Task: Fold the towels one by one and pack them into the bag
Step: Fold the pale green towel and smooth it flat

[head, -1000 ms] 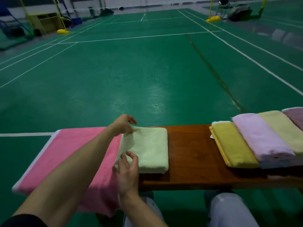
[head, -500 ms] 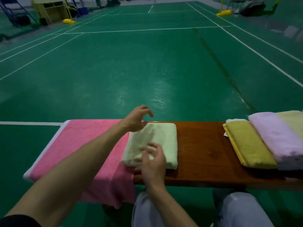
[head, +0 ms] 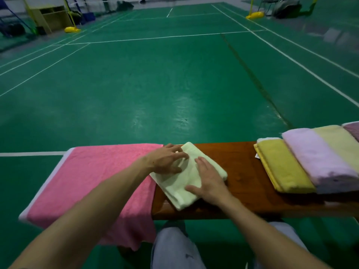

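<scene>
I have my left hand (head: 167, 160) and right hand (head: 208, 180) pressed flat, fingers straight, on the pale green towel (head: 180, 193). It is now folded narrower and askew on the wooden bench (head: 242, 171) (no bag in sight), so I judge packing comes next.

Pale green towel (head: 174, 188) sits folded into a thick rectangle on the wooden bench (head: 242, 171), turned at an angle, one corner pointing away, its left edge just overlapping the pink towel (head: 87, 167). That pink one is spread open and flat over the bench's left end, white border showing, front edge hanging down. Over on the right, four folded towels lie side by side, each lapping the next: mustard yellow towel (head: 281, 166) nearest, then lilac towel (head: 318, 158), cream towel (head: 338, 140), and mauve towel (head: 352, 131) cut off at the frame edge.
</scene>
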{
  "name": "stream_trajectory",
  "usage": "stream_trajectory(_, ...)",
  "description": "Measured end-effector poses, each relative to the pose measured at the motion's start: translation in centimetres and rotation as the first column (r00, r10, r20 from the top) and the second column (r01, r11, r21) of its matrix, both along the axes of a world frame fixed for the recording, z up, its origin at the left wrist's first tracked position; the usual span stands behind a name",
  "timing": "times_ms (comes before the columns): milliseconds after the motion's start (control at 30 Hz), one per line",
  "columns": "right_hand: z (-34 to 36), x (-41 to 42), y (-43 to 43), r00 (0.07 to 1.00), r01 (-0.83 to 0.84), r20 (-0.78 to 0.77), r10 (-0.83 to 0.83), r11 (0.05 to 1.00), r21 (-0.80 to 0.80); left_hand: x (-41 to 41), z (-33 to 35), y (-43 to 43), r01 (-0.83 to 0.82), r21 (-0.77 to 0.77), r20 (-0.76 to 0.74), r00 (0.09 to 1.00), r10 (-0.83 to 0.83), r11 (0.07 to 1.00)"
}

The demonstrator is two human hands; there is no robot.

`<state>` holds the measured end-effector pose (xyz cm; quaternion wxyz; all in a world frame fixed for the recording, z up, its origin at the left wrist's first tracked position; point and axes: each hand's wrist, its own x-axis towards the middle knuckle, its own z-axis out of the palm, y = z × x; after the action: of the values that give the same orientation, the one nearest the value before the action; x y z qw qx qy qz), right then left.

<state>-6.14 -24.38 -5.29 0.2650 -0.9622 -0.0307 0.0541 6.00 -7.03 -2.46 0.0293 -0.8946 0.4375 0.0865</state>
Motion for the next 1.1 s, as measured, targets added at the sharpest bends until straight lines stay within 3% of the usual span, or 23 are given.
stream_trajectory(167, 2.5, 3.1, -8.9, 0.955, -0.27, -0.161, 0.25, 0.956, -0.118, -2.7, 0.3, -2.5, 0.088, 0.092, 0.151, 0.983, -0.101, 0.992)
stream_trajectory(267, 4.0, 4.9, -12.1, 0.929, -0.351, -0.216, 0.301, 0.901, -0.254, -4.5, -0.5, -4.5, 0.081, 0.049, 0.123, 0.989, -0.086, 0.996)
stream_trajectory(467, 3.6, 3.8, -11.5, 0.911, -0.393, -0.222, 0.349, 0.897, -0.201, -5.6, -2.2, -5.6, -0.086, -0.104, -0.077, 0.994, 0.078, 0.991)
stream_trajectory(600, 0.8, 3.4, -12.1, 0.91, -0.403, -0.242, 0.336, 0.852, -0.335, -5.0, -2.9, -5.1, -0.032, -0.01, -0.098, 0.995, 0.031, 0.999)
stream_trajectory(1100, 1.8, 3.6, -13.0, 0.912, -0.357, -0.326, 0.249, 0.873, -0.331, -3.9, -2.3, -5.8, -0.101, 0.139, -0.121, 0.986, 0.118, 0.985)
